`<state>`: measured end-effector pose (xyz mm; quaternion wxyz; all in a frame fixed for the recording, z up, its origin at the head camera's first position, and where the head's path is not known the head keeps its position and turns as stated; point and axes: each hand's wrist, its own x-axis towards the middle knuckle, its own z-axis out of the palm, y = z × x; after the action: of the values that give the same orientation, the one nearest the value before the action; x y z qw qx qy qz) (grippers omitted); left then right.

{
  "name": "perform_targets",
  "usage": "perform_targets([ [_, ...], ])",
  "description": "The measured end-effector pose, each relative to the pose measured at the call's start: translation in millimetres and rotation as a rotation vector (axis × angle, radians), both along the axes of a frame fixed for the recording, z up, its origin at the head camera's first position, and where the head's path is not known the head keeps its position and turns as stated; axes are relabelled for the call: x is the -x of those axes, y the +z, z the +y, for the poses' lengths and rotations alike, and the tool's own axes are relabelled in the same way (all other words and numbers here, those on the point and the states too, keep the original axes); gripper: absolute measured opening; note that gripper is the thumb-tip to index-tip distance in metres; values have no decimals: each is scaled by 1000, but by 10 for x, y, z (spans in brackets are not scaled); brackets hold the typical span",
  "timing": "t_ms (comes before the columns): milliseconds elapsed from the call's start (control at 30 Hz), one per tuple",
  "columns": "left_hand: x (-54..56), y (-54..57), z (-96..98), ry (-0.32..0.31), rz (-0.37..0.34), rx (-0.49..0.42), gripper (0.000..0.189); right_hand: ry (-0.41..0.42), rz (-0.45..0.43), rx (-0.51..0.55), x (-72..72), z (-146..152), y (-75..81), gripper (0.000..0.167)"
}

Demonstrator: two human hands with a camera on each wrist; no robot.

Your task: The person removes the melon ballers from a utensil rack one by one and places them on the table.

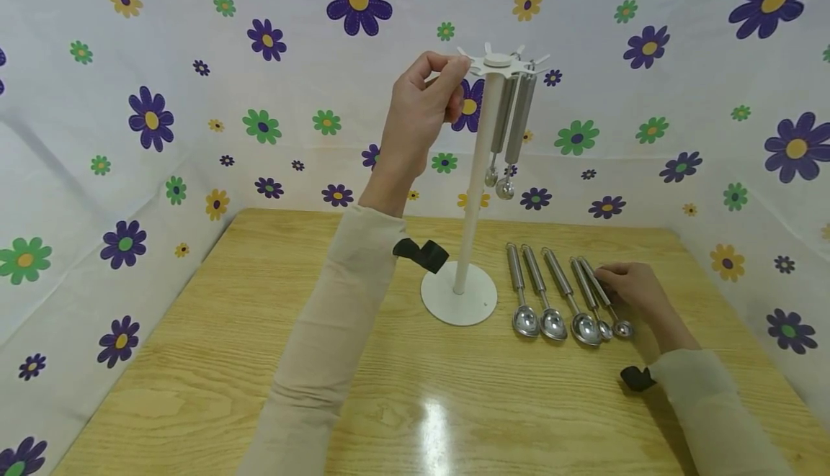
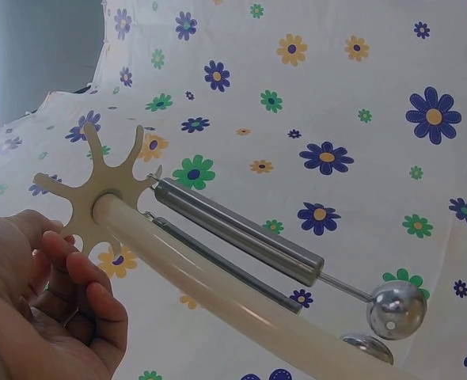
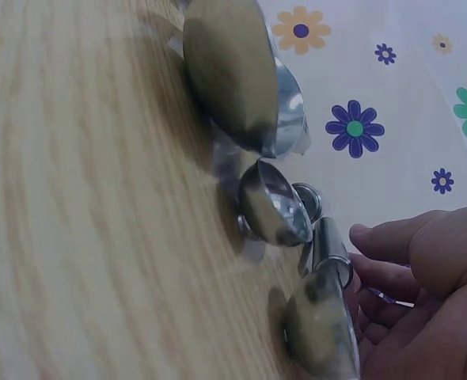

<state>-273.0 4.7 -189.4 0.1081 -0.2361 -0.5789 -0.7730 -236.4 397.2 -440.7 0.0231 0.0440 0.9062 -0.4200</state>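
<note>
In the head view, my left hand (image 1: pixel 424 91) pinches one arm of the star-shaped hook wheel (image 1: pixel 498 63) atop a white utensil rack. The left wrist view shows the curled fingers (image 2: pixel 99 317) at the wheel's edge. Two metal scoops (image 1: pixel 521 119) with small round bowls hang from the far side. My right hand (image 1: pixel 635 289) is low at the right, fingertips right at the handle of the rightmost small scoop (image 1: pixel 593 278), which lies on the table. From the right wrist, the thumb (image 3: pixel 376 233) and forefinger both show on one side of that handle.
Several other metal scoops (image 1: pixel 556 274) lie side by side left of the right hand, bowls toward me. The rack's round base (image 1: pixel 459 310) stands left of them on the wooden table (image 1: pixel 194 361). A flower-patterned cloth (image 1: pixel 311 65) encloses the back and sides.
</note>
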Motion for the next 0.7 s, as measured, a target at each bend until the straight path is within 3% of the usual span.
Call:
perform_targets([
  [333,5,2,4,-6,1,-6,10,-17,-39,-18,-55,26,85,63],
  [567,5,2,8,3,8,-7,10,5,-5,179,-90,50,196,66],
  [700,-2,-1,22,20,16,2,10,19,44,203,-110,44,309,68],
])
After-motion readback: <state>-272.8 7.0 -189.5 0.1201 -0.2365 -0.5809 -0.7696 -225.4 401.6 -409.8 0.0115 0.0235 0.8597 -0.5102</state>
